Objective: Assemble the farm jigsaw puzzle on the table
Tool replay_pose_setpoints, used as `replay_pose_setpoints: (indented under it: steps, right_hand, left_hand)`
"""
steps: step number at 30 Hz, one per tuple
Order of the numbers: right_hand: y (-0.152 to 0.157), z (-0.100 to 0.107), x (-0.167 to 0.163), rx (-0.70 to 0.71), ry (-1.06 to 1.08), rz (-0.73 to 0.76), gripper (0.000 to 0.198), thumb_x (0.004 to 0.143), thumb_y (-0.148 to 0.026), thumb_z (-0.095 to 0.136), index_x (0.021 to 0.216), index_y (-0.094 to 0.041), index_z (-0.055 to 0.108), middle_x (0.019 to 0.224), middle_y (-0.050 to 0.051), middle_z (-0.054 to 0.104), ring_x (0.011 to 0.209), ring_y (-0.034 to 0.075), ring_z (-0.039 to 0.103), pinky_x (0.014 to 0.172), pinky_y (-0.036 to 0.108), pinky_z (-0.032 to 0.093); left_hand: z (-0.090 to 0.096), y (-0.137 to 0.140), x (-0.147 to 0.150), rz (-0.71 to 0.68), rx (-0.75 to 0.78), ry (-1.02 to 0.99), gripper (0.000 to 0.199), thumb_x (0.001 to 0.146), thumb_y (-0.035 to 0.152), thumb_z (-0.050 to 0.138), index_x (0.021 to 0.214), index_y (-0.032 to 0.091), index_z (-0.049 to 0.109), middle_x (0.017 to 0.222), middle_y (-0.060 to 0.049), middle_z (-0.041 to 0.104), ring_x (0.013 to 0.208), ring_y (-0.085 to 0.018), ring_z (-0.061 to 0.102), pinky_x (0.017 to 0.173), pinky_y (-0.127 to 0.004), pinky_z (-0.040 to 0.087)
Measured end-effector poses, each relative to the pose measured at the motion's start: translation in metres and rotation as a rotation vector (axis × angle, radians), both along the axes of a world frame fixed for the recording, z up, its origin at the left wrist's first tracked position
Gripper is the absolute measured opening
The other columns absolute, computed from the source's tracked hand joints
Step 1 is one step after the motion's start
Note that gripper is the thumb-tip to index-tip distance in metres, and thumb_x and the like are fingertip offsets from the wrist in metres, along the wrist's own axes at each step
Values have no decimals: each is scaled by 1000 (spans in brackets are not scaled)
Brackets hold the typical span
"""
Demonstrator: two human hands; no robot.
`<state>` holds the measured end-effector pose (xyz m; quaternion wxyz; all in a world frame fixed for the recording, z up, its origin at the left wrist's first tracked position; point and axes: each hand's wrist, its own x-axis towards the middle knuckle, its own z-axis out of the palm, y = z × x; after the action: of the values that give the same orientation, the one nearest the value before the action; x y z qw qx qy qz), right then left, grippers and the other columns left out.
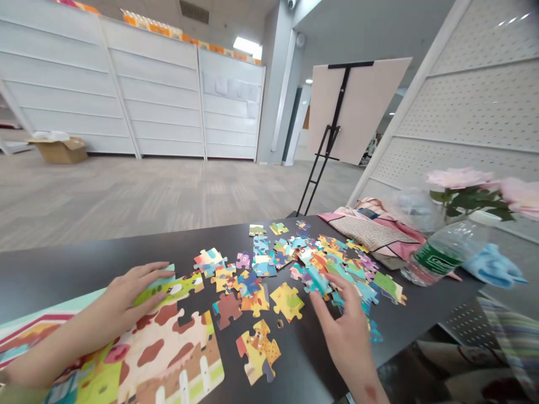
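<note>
A dark bench (63,261) is topped at near left by a partly joined puzzle (168,342); farther right, loose pieces (337,261) are heaped. The puzzle is partly covered by the left hand (128,297), fingers extended flat. Between the fingers of the right hand (345,325), at the heap's near side, a turquoise piece (318,281) is pinched.

We rest our left hand (137,294) on a partly assembled, colourful cow jigsaw (170,350) on the black tabletop (298,359). Our right hand (347,322) holds a small turquoise jigsaw piece (319,281).
</note>
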<state>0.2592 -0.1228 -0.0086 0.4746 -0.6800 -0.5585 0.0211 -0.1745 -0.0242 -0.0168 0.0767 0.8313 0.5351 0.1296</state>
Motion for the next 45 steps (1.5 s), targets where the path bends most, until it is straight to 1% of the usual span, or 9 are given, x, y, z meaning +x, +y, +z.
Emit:
replay_pose_setpoints:
  steps: [3,13,21,25,28,31,36,41,45]
  right_hand:
    - [-2,-3,5,95,48,-91,47,94,-48,54,132,-21,53,147,17,49,140,34,41,111,57,37]
    - [-4,3,-17,-266,-375,435,34,88,-38,67,120,-26,65,134,9,64,128,32,56,111,56,40]
    - [-2,-2,-14,-129,-422,291,28,89,-25,54,115,-24,65,126,11,65,120,33,57,104,58,44]
    - [-12,11,-16,-233,-540,630,38,92,-30,59,129,-32,63,152,5,49,142,34,39,113,59,37]
    - [-17,20,-17,-340,-552,841,31,93,-36,60,123,-36,68,156,2,45,147,34,31,115,60,34]
    - [-16,24,-17,-406,-511,845,23,97,-35,54,109,-29,73,154,5,48,146,33,33,116,58,35]
    - [-10,26,-23,-401,-542,885,59,95,-45,59,150,-29,44,158,9,43,148,38,30,117,65,26]
    - [-8,29,-29,-288,-484,855,28,98,-25,51,123,-23,62,119,10,69,121,29,56,106,53,43]
    - [7,30,-29,-245,-464,800,34,98,-21,49,130,-24,60,132,10,63,127,26,53,108,50,44]
  left_hand:
    - [2,0,1,6,-7,-2,52,93,67,46,135,40,61,149,-3,55,134,-34,54,107,-48,49]
    - [4,-1,2,-5,-65,-3,54,96,66,41,137,35,58,152,-6,50,139,-35,47,110,-53,43]
    - [14,-5,8,-7,-80,-6,52,98,63,40,137,34,57,153,-7,49,140,-35,46,111,-53,41]
    - [15,-5,8,-16,-67,-1,51,98,62,40,136,33,58,152,-7,50,138,-34,47,111,-52,42]
    - [17,-6,9,-18,-57,3,51,98,61,41,135,32,60,151,-7,52,137,-34,49,110,-52,43]
    - [18,-8,9,-15,-63,0,50,98,60,40,135,32,60,151,-7,52,137,-34,49,110,-52,43]
    - [21,-10,11,-7,-83,-4,51,98,59,39,135,31,59,152,-8,50,139,-34,47,111,-54,42]
    - [24,-10,14,0,-107,-6,49,99,55,39,136,30,58,152,-9,49,140,-35,45,111,-56,41]
    - [23,-9,16,-8,-105,-22,48,99,54,39,135,30,58,153,-10,49,141,-35,44,111,-57,41]
